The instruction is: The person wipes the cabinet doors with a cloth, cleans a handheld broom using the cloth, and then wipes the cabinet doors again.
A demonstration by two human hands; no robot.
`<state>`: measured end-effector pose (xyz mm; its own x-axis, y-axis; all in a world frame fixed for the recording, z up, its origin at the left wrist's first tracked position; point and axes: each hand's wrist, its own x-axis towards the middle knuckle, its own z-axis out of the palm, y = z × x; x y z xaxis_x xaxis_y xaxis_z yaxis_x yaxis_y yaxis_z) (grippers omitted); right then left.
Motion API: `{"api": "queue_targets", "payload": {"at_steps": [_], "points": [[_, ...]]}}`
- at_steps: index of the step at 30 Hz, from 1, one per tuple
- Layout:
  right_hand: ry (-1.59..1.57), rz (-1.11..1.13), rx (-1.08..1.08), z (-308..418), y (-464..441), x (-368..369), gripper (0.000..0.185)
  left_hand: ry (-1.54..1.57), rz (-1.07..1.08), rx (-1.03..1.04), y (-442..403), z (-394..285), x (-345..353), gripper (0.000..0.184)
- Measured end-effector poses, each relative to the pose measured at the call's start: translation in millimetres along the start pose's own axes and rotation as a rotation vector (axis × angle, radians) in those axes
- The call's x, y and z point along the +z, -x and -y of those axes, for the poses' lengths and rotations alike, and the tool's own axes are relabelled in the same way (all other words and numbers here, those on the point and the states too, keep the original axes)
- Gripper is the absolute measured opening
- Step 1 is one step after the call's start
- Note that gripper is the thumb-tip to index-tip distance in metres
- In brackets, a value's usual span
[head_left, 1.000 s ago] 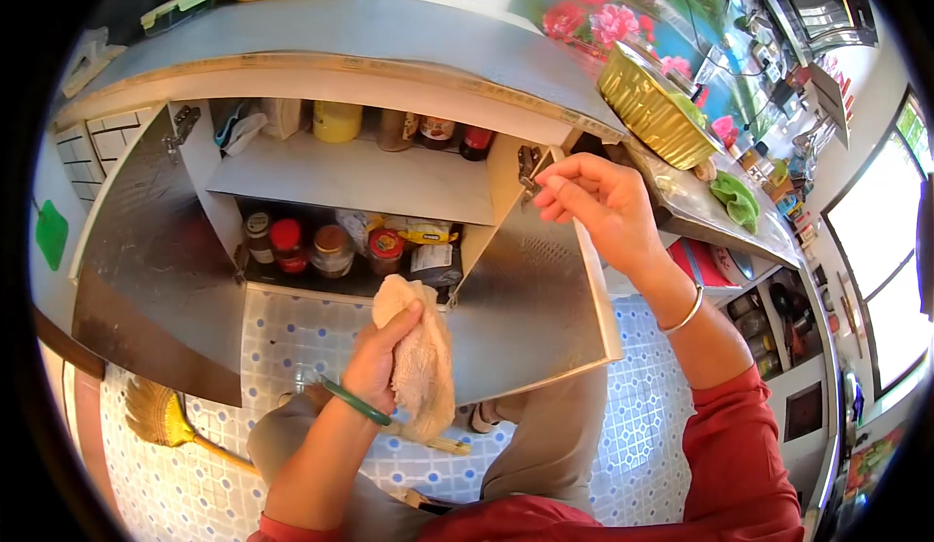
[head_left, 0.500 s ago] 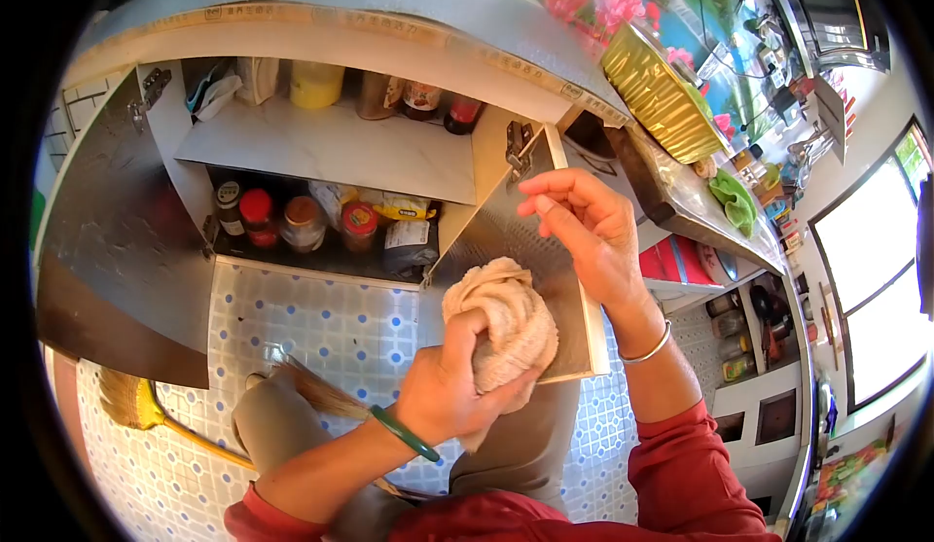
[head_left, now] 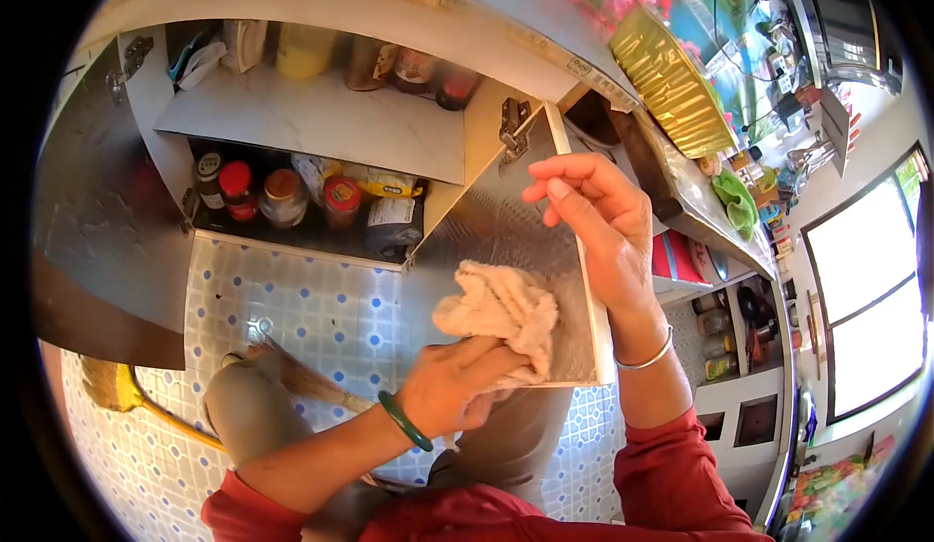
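My left hand point(head_left: 465, 379), with a green bangle at its wrist, grips a crumpled beige cloth point(head_left: 506, 313). The cloth overlaps the inner face of the right cabinet door point(head_left: 506, 216); whether it presses on that face I cannot tell. Close to this door's outer edge is my right hand point(head_left: 605, 226), a silver bangle on the wrist. Its fingers are loosely bent and hold nothing visible. Inside the cabinet, a pale shelf point(head_left: 311, 119) carries bottles and containers. Below it stand several jars, among them a red-lidded jar point(head_left: 341, 201), beside a dark packet point(head_left: 394, 226).
The left cabinet door point(head_left: 112, 221) stands swung out. A straw broom point(head_left: 302, 379) lies by my leg, and a yellow-handled broom point(head_left: 117, 386) is on the tiled floor point(head_left: 292, 294) at left. A gold ribbed basin point(head_left: 676, 80) sits on the counter.
The bunched cloth has loosened and spread, and my left hand has turned, knuckles up, lower on it. My right hand stays by the door edge. The view has shifted slightly.
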<state>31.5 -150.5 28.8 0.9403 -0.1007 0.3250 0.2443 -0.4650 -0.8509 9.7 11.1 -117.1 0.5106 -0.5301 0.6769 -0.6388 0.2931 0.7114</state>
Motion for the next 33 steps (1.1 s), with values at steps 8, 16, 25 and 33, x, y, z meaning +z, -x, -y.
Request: {"api": "queue_targets", "payload": {"at_steps": [8,16,25,33], "points": [[0.013,-0.006,-0.005,-0.3,0.2,3.4,0.015,-0.148,0.111,-0.344,67.2,41.5,10.2,0.042],[0.020,-0.025,-0.016,-1.1,-0.5,5.4,0.015,0.112,-0.053,-0.103,-29.5,-44.2,-6.1,0.032],[-0.036,-0.062,-0.002,-1.3,-0.3,0.3,0.015,-0.165,-0.091,-0.165,14.0,-19.7,16.0,0.036],[-0.001,-0.078,-0.038,-5.4,-0.8,2.9,0.015,-0.189,-0.177,-0.118,7.5,-24.1,13.5,0.036]]}}
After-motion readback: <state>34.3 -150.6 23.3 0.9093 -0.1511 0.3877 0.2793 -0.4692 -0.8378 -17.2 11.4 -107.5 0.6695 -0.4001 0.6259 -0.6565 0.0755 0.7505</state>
